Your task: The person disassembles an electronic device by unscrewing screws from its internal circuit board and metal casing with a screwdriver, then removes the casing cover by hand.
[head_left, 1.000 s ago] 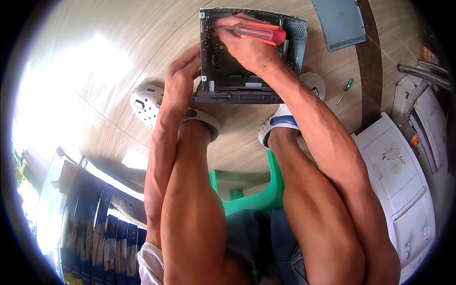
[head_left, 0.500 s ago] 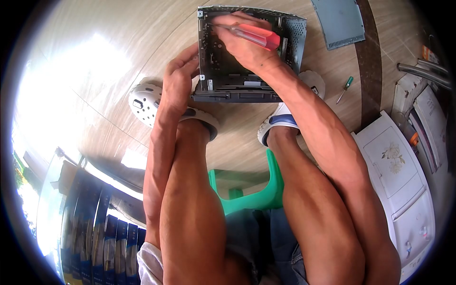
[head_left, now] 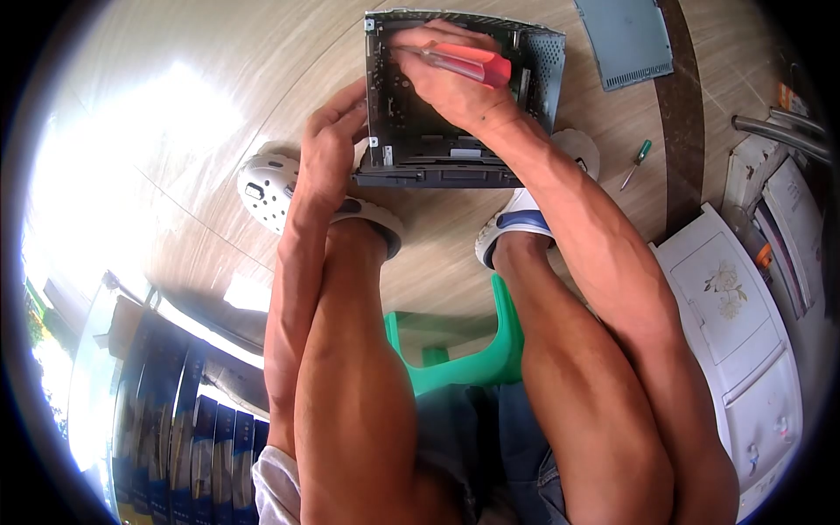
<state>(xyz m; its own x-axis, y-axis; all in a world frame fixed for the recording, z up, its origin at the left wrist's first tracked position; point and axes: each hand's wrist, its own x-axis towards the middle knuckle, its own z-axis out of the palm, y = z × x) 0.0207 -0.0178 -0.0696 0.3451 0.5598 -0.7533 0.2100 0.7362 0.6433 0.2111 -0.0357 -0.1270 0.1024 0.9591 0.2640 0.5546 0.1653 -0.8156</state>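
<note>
Below me spreads the wood-patterned floor (head_left: 210, 184), with a white drawer unit (head_left: 726, 324) to my right and a green stool (head_left: 464, 374) between my legs. Ahead, near my shoes (head_left: 271, 188), is the open metal case (head_left: 429, 122); a grey panel (head_left: 626, 44) lies apart, beyond its right side. My left hand (head_left: 331, 153) is at the case's left wall, its fingertips partly hidden, so I can't tell how firmly it grips. Inside, my right hand (head_left: 446, 87) clasps a red screwdriver (head_left: 472, 65), tilted leftward. A smaller green-handled screwdriver (head_left: 640, 160) lies right of the case.
</note>
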